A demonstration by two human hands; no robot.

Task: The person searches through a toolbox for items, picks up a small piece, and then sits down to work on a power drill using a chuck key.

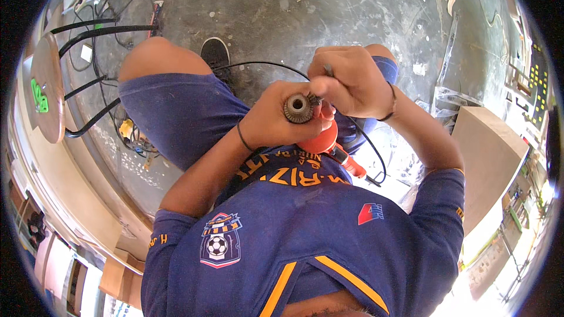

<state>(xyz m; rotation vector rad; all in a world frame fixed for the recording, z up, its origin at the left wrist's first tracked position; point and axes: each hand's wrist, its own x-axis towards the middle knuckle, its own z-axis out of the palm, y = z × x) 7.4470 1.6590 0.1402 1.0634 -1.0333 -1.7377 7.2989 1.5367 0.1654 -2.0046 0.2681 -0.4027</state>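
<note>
The left hand (267,114) curls its fingers round a grey toothed chuck (299,108) at mid-frame, and the right hand (352,85) grips a chuck key (328,70) at its rim. Just below is the red drill (320,142), above a navy shirt (317,223) with yellow lettering (296,180), a football crest (220,240) at lower left and a small red-and-blue logo (371,213) right of centre
</note>
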